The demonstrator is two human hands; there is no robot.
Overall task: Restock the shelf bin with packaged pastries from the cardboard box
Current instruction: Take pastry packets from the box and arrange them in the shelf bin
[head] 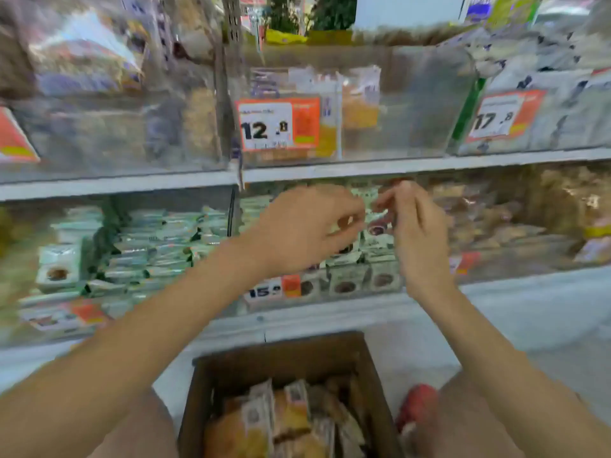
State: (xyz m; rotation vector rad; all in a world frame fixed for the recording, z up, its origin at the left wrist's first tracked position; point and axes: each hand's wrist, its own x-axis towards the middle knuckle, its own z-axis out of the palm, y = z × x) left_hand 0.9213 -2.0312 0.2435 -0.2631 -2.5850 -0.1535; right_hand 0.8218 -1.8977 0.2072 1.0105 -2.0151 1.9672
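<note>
Both hands, the left hand (pixel 307 226) and right hand (pixel 416 226), reach into the shelf bin (pixel 330 285) at twelve o'clock; their grip is blurred. Pastry packets (pixel 347 279) already line it, while the cardboard box (pixel 284 365) at six o'clock appears well stocked, so much restocking likely remains.

Two shelf boards and the floor before me. The upper shelf (pixel 330 175) crosses mid-frame; on it stand clear bins, the central bin (pixel 413 104) bearing a "12.8" price tag (pixel 277 123) and partly filled with packets, and a bin at upper right tagged "17.8" (pixel 506 115). The lower shelf (pixel 496 299) carries stacked green-and-white pastry packets (pixel 148 246) at left and centre. On the pale floor (pixel 413 355), bottom centre, sits my open cardboard box (pixel 281 355) holding packaged pastries (pixel 281 421).
</note>
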